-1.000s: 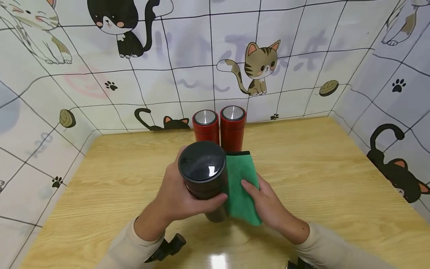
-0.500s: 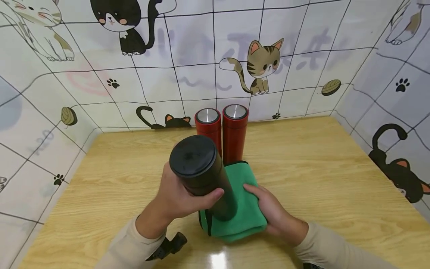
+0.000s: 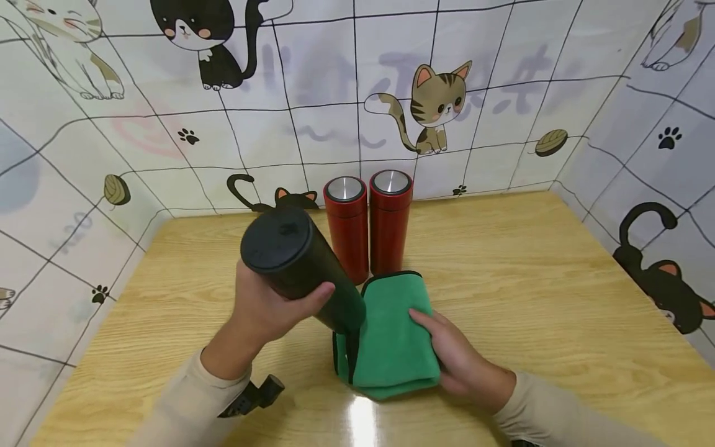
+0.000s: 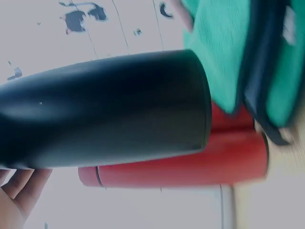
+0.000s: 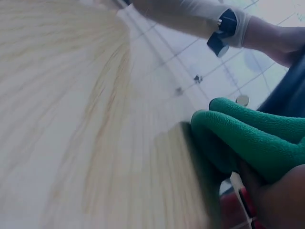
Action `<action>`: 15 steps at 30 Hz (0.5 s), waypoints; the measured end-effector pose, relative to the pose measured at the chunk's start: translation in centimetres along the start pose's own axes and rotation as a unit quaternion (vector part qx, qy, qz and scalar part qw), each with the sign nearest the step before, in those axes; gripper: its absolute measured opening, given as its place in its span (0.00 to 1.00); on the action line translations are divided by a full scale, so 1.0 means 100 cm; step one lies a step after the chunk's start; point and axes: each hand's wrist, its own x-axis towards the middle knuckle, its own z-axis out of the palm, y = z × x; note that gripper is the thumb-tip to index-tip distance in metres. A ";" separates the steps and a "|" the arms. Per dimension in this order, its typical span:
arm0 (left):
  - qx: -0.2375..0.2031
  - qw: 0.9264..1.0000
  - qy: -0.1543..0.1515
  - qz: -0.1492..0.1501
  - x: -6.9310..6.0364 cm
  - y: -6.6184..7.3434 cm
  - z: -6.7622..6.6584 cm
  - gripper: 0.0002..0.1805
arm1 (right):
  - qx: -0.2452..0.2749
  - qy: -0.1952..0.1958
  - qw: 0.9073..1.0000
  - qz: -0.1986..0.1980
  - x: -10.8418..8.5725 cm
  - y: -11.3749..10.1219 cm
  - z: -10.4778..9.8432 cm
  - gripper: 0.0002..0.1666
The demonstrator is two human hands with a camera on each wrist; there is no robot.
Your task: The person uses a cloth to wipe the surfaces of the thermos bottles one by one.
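Observation:
In the head view my left hand (image 3: 262,307) grips a black thermos (image 3: 321,273) round its upper body. The thermos leans, its lid end up to the left and its base down to the right. That base overlaps the left edge of a folded green cloth (image 3: 396,338); I cannot tell whether they touch. My right hand (image 3: 460,357) holds the cloth by its right side, thumb on top and the other fingers hidden beneath. The left wrist view shows the thermos (image 4: 105,109) from the side, in front of the cloth (image 4: 219,52).
Two red thermoses with silver-topped lids, a left one (image 3: 347,242) and a right one (image 3: 389,226), stand side by side behind the cloth. The wooden table (image 3: 530,279) backs onto a cat-patterned wall covering (image 3: 324,74), which also rises at both sides.
My left hand has carried the black thermos leftward, tilting it from nearly upright. The green cloth, earlier against the thermos's side, now lies flatter and more of it shows. The right hand has shifted little.

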 end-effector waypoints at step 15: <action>0.172 0.964 0.023 -0.201 0.000 -0.067 -0.040 0.40 | -0.164 0.047 0.985 -0.002 -0.009 -0.007 -0.037 0.38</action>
